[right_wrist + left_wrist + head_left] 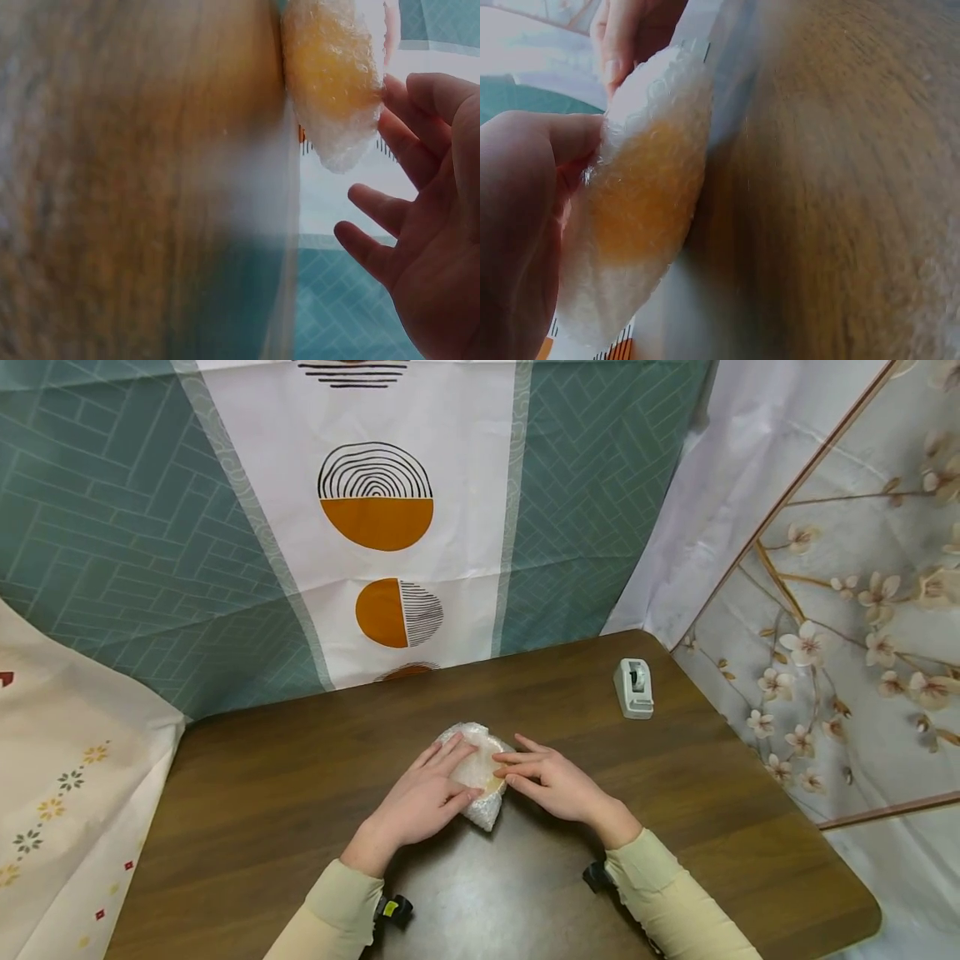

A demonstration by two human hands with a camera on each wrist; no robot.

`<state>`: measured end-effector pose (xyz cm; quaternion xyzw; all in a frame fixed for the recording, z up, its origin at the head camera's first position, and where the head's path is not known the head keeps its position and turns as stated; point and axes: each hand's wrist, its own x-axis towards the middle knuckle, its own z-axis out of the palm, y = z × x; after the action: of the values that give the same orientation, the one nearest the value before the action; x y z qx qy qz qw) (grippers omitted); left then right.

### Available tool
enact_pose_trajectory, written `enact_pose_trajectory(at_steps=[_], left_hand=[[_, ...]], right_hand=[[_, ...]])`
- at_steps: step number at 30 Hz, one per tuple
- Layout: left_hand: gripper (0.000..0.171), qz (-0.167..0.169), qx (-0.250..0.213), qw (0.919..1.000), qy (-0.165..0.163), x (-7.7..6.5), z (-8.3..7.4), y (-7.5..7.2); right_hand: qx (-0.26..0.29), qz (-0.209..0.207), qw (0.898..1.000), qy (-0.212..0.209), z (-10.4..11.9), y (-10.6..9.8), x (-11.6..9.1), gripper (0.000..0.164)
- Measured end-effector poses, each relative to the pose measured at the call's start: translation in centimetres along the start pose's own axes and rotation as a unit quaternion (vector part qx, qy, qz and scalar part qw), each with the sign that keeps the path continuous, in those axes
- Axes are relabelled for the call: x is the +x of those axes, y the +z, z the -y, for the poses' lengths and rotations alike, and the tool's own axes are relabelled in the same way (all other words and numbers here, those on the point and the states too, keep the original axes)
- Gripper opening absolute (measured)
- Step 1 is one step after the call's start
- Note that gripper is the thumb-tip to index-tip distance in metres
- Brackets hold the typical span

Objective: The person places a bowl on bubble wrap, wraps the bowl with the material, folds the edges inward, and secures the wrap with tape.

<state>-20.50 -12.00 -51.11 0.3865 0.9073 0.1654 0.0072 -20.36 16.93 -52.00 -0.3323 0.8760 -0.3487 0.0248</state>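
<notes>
Bubble-wrapped bundle [480, 770] steadied by 2 hands on a brown table [285, 777].

The bundle is rested flat on the tabletop, well apart from the white tape dispenser [635, 689] at the far right; its left part is covered by the left hand [425, 797], fingers spread and nearly straight, probably so that the wrap is pressed closed; its right edge is touched by the fingertips of the right hand [558, 783], fingers extended and nothing gripped, perhaps as a counter-support; an orange-yellow content [649, 195] is seen through the wrap, but cannot be identified.
</notes>
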Motion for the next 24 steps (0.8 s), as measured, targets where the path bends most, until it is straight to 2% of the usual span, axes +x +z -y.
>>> enact_pose_trajectory(at_steps=[5,12,14,17,19,20,21,24], left_hand=[[0.044,0.010,-0.002,0.9999,0.002,0.3,0.0,-0.1],[0.047,0.030,0.008,0.9993,-0.019,0.7,-0.2,-0.7],[0.047,0.032,0.007,0.9993,-0.019,0.7,-0.2,-0.6],[0.046,0.023,0.003,0.9994,-0.024,0.5,0.0,-0.4],[0.047,0.016,0.000,0.9994,-0.031,0.4,0.0,-0.2],[0.047,0.012,0.000,0.9994,-0.033,0.4,0.0,0.0],[0.049,0.009,-0.001,0.9993,-0.036,0.4,-0.1,0.1],[0.051,0.004,-0.013,0.9992,-0.039,0.6,-0.4,0.6]], right_hand=[[0.002,0.002,1.000,-0.004,-0.2,0.0,-0.1,0.033],[-0.001,-0.001,1.000,-0.009,-0.3,-0.4,0.1,0.032],[0.010,-0.028,1.000,0.000,-0.5,-0.7,-0.2,0.032],[0.049,-0.110,0.992,0.044,-1.3,-1.5,-1.1,0.032],[0.099,-0.180,0.973,0.106,-2.3,-2.6,-1.9,0.032],[0.128,-0.217,0.957,0.143,-2.9,-3.2,-2.4,0.033],[0.155,-0.254,0.937,0.180,-3.6,-4.0,-3.0,0.034],[0.211,-0.358,0.866,0.277,-5.9,-6.6,-4.9,0.036]])
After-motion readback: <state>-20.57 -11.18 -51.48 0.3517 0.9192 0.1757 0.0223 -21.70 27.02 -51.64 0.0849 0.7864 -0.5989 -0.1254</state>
